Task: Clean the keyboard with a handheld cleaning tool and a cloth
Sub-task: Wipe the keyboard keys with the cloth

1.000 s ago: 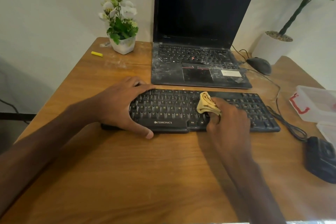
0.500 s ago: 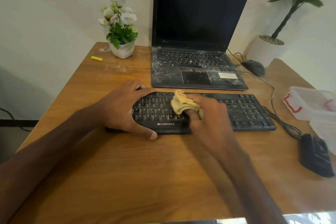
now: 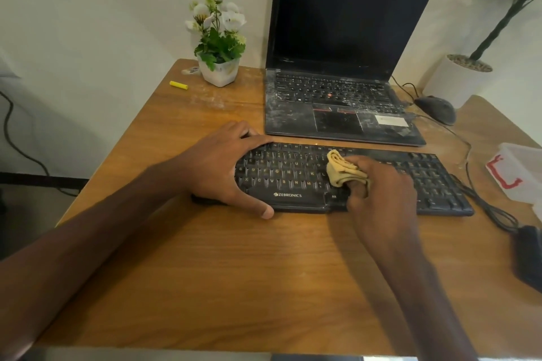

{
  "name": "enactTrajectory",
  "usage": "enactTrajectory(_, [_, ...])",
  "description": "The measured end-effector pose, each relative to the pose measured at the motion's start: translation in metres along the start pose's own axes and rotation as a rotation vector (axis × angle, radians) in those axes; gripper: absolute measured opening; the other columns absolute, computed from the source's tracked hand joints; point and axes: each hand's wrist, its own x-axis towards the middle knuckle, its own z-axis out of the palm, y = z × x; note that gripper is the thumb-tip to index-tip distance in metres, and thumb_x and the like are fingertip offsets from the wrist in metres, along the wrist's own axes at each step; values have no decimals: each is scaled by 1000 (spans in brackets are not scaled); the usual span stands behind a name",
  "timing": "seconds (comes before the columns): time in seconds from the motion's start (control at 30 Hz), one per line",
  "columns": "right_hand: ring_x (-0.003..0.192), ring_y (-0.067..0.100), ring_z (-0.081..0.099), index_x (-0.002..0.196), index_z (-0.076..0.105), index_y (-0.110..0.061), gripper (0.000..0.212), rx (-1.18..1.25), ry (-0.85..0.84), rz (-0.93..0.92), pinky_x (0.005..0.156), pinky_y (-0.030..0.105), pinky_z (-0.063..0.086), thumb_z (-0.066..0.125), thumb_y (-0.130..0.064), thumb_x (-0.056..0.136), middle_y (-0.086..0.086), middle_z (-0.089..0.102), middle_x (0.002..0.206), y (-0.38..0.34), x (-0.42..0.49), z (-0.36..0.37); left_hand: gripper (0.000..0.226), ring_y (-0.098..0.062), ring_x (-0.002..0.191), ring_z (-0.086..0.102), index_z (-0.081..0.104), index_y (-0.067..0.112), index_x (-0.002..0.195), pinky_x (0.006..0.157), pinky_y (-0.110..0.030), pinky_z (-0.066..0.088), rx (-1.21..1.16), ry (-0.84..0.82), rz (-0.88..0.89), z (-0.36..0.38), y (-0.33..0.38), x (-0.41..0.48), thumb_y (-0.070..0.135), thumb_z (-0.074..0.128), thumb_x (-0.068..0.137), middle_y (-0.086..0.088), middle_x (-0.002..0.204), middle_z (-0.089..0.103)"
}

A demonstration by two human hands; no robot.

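Note:
A black Zebronics keyboard [image 3: 293, 176] lies across the middle of the wooden desk [image 3: 234, 272]. My left hand [image 3: 223, 167] grips its left end, thumb on the front edge and fingers over the back edge. My right hand [image 3: 381, 187] holds a bunched tan cloth [image 3: 341, 170] and presses it on the keys near the keyboard's middle. A dark handheld device [image 3: 528, 255] lies at the desk's right edge, cut off by the frame.
A dusty open laptop [image 3: 337, 102] stands just behind the keyboard. A small white flower pot [image 3: 220, 72] and a yellow stick [image 3: 178, 85] sit at the back left. A black mouse [image 3: 437, 108], cables [image 3: 487, 208] and a clear plastic box [image 3: 519, 170] are on the right.
My right hand moved the cloth left across the keys, then back right toward the keyboard's middle. My left hand stayed on the keyboard's left end.

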Motion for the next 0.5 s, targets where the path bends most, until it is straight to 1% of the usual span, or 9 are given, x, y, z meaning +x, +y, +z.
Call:
enactTrajectory(0.07, [83,14,62,133,66,-20,50,-3,-36,-23,79,25,48,58,6,91,1,76,107,-13,-4,7,138,-5,125,34,28,37,161,106,-30,37,-1,4,-3,0,0,0,104,60,45,17,135,34])
enactTrajectory(0.17, [100,17,67,139,60,-20,51,22,-111,-66,89,30,55,57,3,94,2,72,118,-38,-11,21,140,-8,127,35,29,34,161,110,-35,39,11,10,-8,1,1,1,105,58,44,15,137,35])
enactTrajectory(0.27, [103,19,66,138,59,-19,51,16,-157,-158,89,38,57,59,4,92,3,71,119,-53,-14,33,138,-10,126,36,32,34,160,109,-36,40,-4,28,7,2,1,0,103,61,45,14,133,36])
enactTrajectory(0.3, [100,18,66,137,61,-19,50,18,-177,-188,88,34,57,59,4,92,2,71,117,-53,-12,34,137,-10,126,36,32,34,160,108,-35,40,-11,30,10,2,1,0,102,62,45,14,133,37])
enactTrajectory(0.33, [96,13,66,134,63,-20,47,45,-196,-210,86,25,55,59,3,93,0,72,114,-50,-9,32,136,-9,125,36,32,34,160,108,-34,40,-13,30,10,2,1,-1,102,62,46,14,132,37])
enactTrajectory(0.37, [90,7,64,131,66,-21,44,93,-209,-222,82,12,50,60,2,93,-3,73,111,-46,-4,27,136,-9,125,35,32,35,160,107,-33,39,-10,28,8,2,1,-1,102,63,46,14,133,36])
enactTrajectory(0.4, [83,0,61,129,68,-21,41,135,-204,-222,76,3,45,62,0,94,-6,73,109,-40,1,20,135,-8,125,35,31,36,160,107,-32,38,-8,24,4,1,1,-1,102,63,46,15,133,36])
enactTrajectory(0.43, [77,-5,57,127,69,-20,39,151,-178,-209,70,0,41,64,-1,94,-8,72,106,-32,7,12,135,-7,125,34,30,37,160,107,-32,38,-5,16,0,1,1,-1,102,62,46,15,134,35])
enactTrajectory(0.5, [72,-5,53,127,70,-18,39,102,-106,-164,64,-3,37,63,1,93,-4,73,103,-17,16,-2,137,-7,125,35,28,36,160,107,-32,38,2,4,-3,1,0,0,104,61,46,15,136,35])
